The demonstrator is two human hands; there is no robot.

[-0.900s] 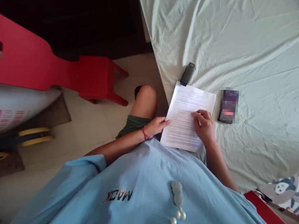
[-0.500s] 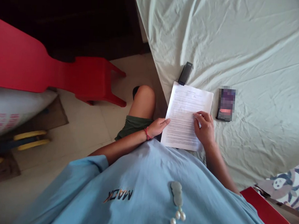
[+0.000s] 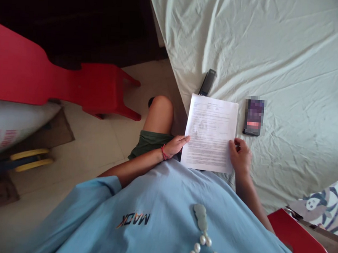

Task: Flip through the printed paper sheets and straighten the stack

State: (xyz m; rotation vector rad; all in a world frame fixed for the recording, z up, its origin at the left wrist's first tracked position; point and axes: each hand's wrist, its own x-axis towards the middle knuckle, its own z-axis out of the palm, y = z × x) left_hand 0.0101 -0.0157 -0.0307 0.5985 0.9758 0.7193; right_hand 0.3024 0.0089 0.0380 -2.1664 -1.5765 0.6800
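A printed sheet of paper [image 3: 210,131] lies at the near edge of a bed covered by a pale green sheet [image 3: 276,53]. My left hand [image 3: 176,145] rests at the paper's lower left edge, fingers stretched out against it. My right hand [image 3: 241,155] is at the paper's lower right edge, its fingers curled and pinching that edge. A dark phone [image 3: 254,117] lies just right of the paper. A small black slim device [image 3: 207,82] lies just beyond the paper's top left corner.
A red plastic chair [image 3: 60,81] stands on the tiled floor to the left, with a white sack [image 3: 11,126] and yellow-handled items [image 3: 29,158] below it. A second red chair's edge [image 3: 299,241] and a panda-print cloth [image 3: 323,206] are at the lower right.
My right hand slid off the middle of the page to its lower right edge. The paper has turned slightly straighter, and the view has shifted a little.
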